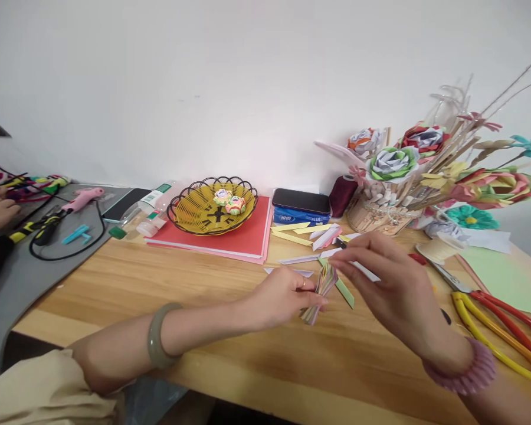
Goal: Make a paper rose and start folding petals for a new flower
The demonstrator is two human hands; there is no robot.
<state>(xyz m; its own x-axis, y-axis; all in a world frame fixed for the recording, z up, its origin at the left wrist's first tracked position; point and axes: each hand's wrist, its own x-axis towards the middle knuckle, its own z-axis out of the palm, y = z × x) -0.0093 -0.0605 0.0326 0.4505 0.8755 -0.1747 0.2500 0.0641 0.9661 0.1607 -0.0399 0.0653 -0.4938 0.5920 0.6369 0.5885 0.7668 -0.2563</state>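
Note:
My left hand (287,298) pinches a small bundle of folded, multicoloured paper strips (325,280) over the wooden table. The bundle is narrow at its middle and fans out at both ends. At its upper end, the fingertips of my right hand (387,286) are closed on the paper edges. Just beyond my hands lie loose yellow strips (292,235), a white strip (298,258) and a green strip (345,292). Also there is a pink and white folded paper piece (327,236), partly behind my right hand.
A yellow basket (190,215) with paper flowers stands on red paper (252,242). Scissors (473,292) and a thread spool (440,247) lie at right, before a pot (376,215) of paper flowers. At left are a glue gun (77,200) and another person's hand (0,208).

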